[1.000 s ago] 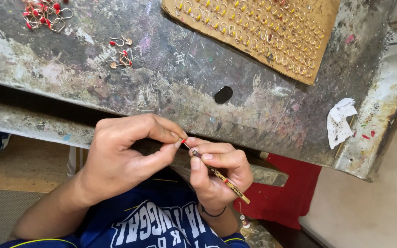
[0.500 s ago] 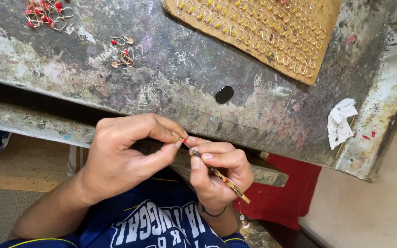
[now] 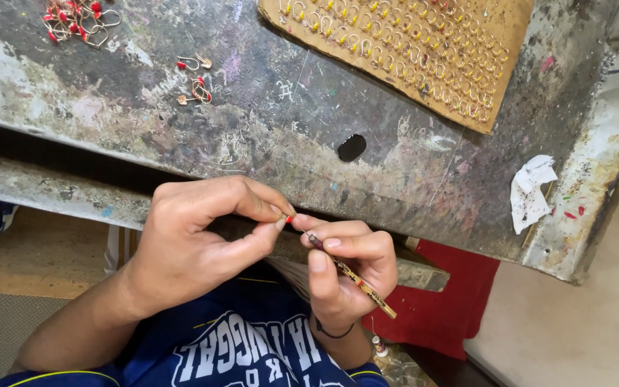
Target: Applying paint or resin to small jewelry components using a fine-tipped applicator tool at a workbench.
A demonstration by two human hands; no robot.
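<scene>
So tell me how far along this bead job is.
Done, by the look of it: rows of yellow-tipped hooks stuck in the cardboard sheet. In hand: the left hand pinches a small red-tipped piece while the right hand puts a thin stick to it. Loose and apart from the sheet: red-tipped hooks in a pile and a few more on the bench.

A tiny red bead piece sits pinched at centre frame, mostly hidden, only its red tip showing. Just right of it, a thin patterned yellow-and-red stick tool slants down to the lower right, its dark tip touching the bead.
</scene>
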